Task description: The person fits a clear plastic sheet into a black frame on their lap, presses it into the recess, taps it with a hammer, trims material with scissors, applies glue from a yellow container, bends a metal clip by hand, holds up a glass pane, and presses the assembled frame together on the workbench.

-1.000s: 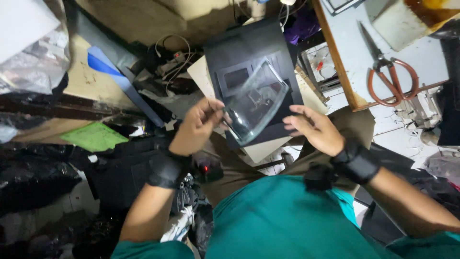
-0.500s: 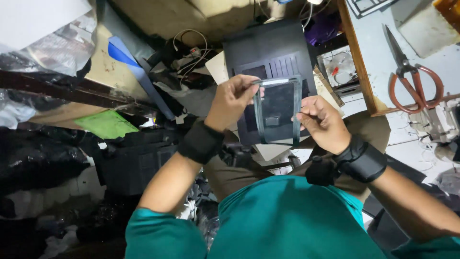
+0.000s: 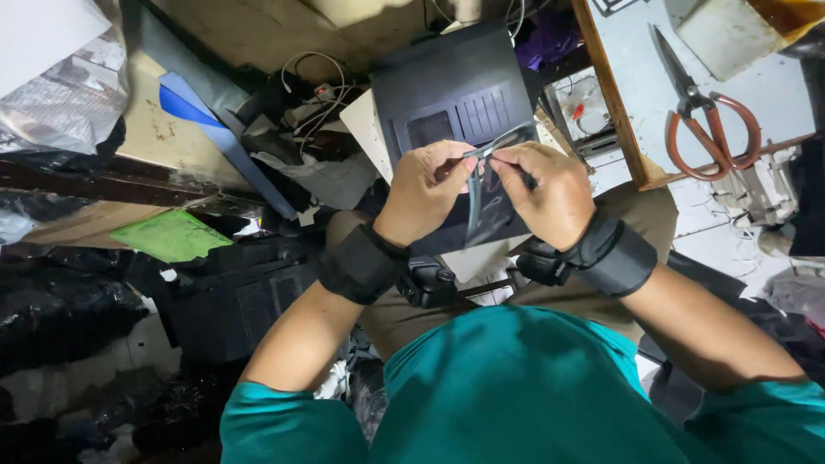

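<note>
I count one clear plastic sleeve (image 3: 490,185), pinched between my left hand (image 3: 425,191) and right hand (image 3: 541,193), long axis pointing away from me. One pair of scissors (image 3: 709,125) right of them.

A small clear plastic bag (image 3: 486,185) is pinched at its top edge between the left hand (image 3: 423,187) and the right hand (image 3: 543,191). It is held upright over a black panel (image 3: 447,103), hanging down, glossy and see-through.
</note>
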